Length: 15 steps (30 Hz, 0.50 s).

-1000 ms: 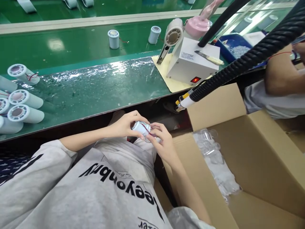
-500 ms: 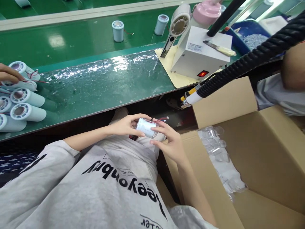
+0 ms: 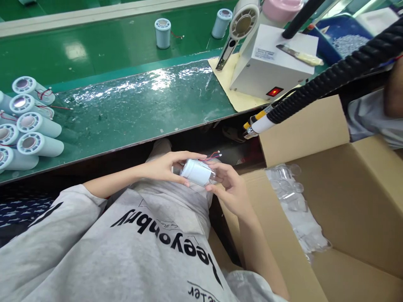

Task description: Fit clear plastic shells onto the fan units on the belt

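Over my lap, a light blue cylinder [image 3: 197, 172] lies nearly level between both hands. My left hand [image 3: 166, 166] is closed around its left part, thumb below and fingers above. At its right end is a clear plastic cup [image 3: 213, 176], partly hidden by fingers. My right hand [image 3: 231, 186] pinches that clear end between thumb and fingers. Thin red and dark wires [image 3: 212, 157] with small white plugs stick out above the cylinder.
Several similar blue cylinders [image 3: 40, 144] lie stacked at the bench's left; two others stand farther back. A white box [image 3: 273, 63] with a lit red switch sits on the bench. Below a black corrugated hose [image 3: 330, 79], an open carton [image 3: 352, 201] holds clear plastic cups [image 3: 286, 180].
My right fingers have closed in on the clear end of the cylinder. Another person's hand has left the stacked cylinders at the left. The view has shifted slightly.
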Available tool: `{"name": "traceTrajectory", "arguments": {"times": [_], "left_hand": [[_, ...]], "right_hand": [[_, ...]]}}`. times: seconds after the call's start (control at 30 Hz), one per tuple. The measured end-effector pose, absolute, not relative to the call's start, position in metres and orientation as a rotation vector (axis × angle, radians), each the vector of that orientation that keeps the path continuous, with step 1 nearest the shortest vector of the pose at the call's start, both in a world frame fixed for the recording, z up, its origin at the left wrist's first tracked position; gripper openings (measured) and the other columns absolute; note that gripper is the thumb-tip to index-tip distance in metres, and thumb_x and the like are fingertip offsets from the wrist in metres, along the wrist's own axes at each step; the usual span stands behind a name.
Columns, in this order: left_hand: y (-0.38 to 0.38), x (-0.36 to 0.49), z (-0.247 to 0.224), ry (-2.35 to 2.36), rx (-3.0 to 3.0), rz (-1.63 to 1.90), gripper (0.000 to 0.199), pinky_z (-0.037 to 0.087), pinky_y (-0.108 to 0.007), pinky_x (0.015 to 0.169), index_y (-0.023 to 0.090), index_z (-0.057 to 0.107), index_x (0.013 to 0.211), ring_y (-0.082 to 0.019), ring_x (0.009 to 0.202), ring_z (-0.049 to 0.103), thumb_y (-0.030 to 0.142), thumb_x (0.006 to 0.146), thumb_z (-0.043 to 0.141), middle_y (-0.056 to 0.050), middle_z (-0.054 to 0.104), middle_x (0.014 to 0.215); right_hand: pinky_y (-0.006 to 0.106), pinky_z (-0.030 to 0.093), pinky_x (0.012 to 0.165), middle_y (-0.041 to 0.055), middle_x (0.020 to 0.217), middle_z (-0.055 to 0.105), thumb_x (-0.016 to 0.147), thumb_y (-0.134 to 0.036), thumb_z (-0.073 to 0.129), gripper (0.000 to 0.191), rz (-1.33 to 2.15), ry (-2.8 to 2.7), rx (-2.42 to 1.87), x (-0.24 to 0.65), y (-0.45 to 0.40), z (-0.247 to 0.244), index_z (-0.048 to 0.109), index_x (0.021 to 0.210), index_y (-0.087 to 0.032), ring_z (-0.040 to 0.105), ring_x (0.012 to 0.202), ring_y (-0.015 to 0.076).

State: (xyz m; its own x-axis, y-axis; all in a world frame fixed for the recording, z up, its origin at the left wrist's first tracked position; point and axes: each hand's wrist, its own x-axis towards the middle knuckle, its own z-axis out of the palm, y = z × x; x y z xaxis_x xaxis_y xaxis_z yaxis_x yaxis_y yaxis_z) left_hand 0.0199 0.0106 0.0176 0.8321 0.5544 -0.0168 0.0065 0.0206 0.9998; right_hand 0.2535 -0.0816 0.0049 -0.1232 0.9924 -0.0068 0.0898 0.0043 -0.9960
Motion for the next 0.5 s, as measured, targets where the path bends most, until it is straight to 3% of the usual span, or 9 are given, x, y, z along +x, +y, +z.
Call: {"name": "traceTrajectory", "arguments": {"times": [0.27,0.5], "left_hand": [[0.0124,0.0181,0.0186,0.421,1.606,0.471,0.070,0.055,-0.037,0.103,0.030,0.063,0.142,-0.030,0.136,0.059,0.025,0.076,0.086,-0.013,0.058,0.151],[0.0126,0.0178,0.0166,0.404,1.669,0.504,0.071,0.055,-0.036,0.103,0.028,0.062,0.143,-0.030,0.136,0.059,0.028,0.076,0.086,-0.014,0.060,0.148]], "right_hand": [[0.032,0.061,0.074,0.0064,0.112,0.072,0.073,-0.063,0.086,0.055,1.412,-1.179,-1.222,0.2509,-0.0801,0.0082,0.065,0.110,-0.028,0.071,0.090,0.0217],[0.028,0.062,0.060,-0.0007,0.083,0.067,0.076,-0.061,0.084,0.050,1.594,-0.988,-1.189,0.2471,-0.0754,0.0126,0.063,0.103,-0.025,0.067,0.069,0.0156]]}}
